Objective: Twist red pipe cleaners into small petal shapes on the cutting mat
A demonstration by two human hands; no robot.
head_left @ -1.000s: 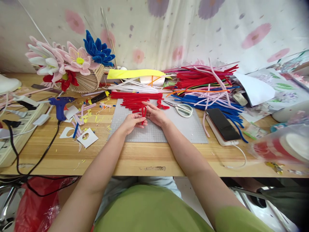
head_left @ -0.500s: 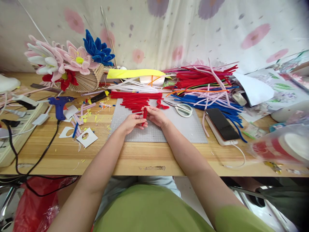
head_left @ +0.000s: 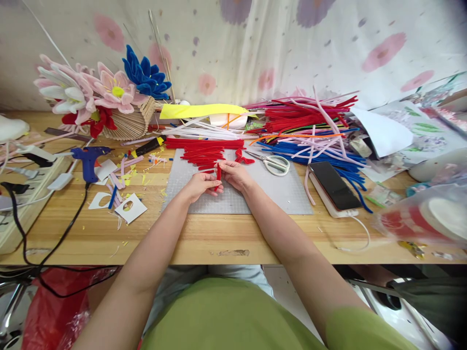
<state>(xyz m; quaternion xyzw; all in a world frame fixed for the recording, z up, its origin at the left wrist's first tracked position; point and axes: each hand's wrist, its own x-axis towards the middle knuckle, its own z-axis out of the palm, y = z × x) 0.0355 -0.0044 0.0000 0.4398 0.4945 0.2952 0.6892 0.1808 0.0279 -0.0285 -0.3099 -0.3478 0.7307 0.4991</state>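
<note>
Between my two hands, over the grey cutting mat (head_left: 270, 199), a short red pipe cleaner piece (head_left: 218, 176) stands upright. My left hand (head_left: 203, 186) pinches its lower part with thumb and fingers. At its upper end, the fingers of my right hand (head_left: 234, 173) are closed on it. Just beyond my hands lie cut red pipe cleaners (head_left: 202, 153), laid out in rows of graded length. A bent red pipe cleaner shape (head_left: 243, 157) rests to the right of them. White-handled scissors (head_left: 276, 165) lie on the mat further right, blades pointing left.
Pipe cleaner flowers (head_left: 116, 90) stand at the back left. A blue glue gun (head_left: 89, 161) and paper scraps (head_left: 131, 209) lie left, by a power strip (head_left: 22, 209). On the right are bundled pipe cleaners (head_left: 302, 116), a phone (head_left: 334, 185) and a bagged cup (head_left: 426, 218).
The red piece between my fingers now looks narrower and straighter, as if turned or pressed together. Both hands stay in nearly the same place; the whole view has shifted slightly.
</note>
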